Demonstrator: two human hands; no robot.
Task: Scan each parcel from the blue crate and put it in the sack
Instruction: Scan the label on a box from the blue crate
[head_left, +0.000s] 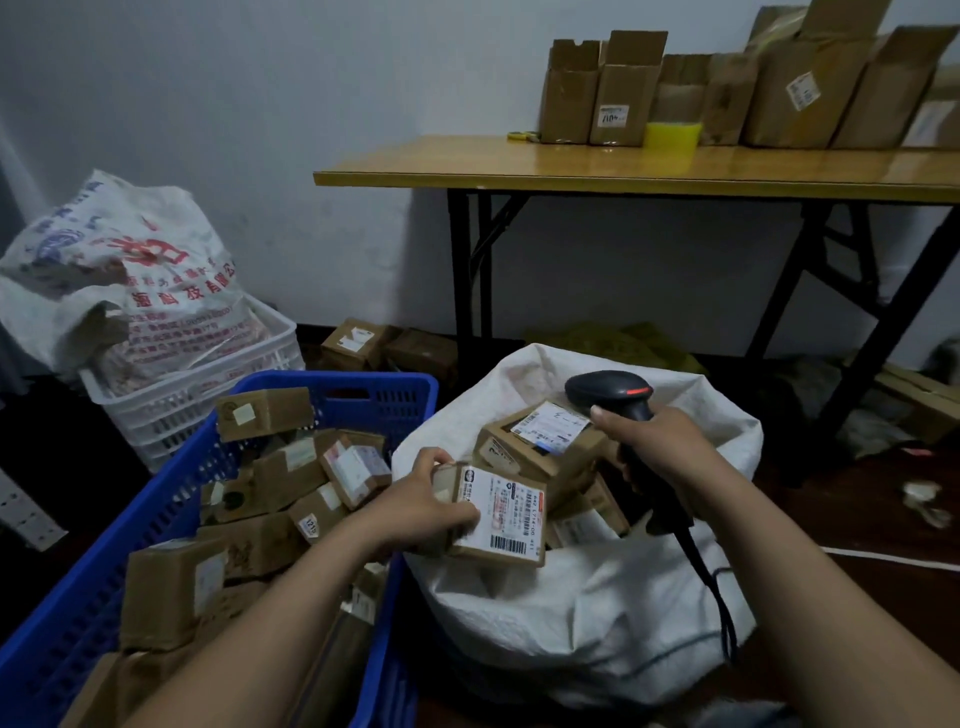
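Left grip (421, 506) curls round labelled parcel (501, 512) over sack (571, 613) rim, just beside blue crate (387, 623) edge. Right grip (662, 447) wraps barcode scanner (608, 392) above sack mouth.

Dim, soft overall, with wide-angle bending at edges.

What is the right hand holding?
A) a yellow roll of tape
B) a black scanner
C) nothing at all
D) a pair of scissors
B: the right hand is curled round the handle of the black scanner above the white sack, while the left hand holds a labelled parcel.
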